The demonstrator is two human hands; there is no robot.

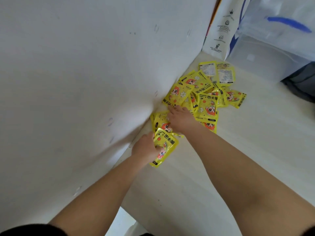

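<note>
Several yellow hand-warmer packets (204,92) with a cartoon face lie in a loose pile on a white table (221,167), against a white wall. My left hand (146,147) grips one yellow packet (166,145) near the wall, thumb across its front. My right hand (181,119) lies palm down on the near end of the pile, its fingers reaching onto a packet by the wall; the fingertips are partly hidden.
The white wall (85,74) runs along the table's left side. A white printed bag (219,28) and a clear plastic bin (272,48) stand at the back right, with a dark object (301,82) at the right edge.
</note>
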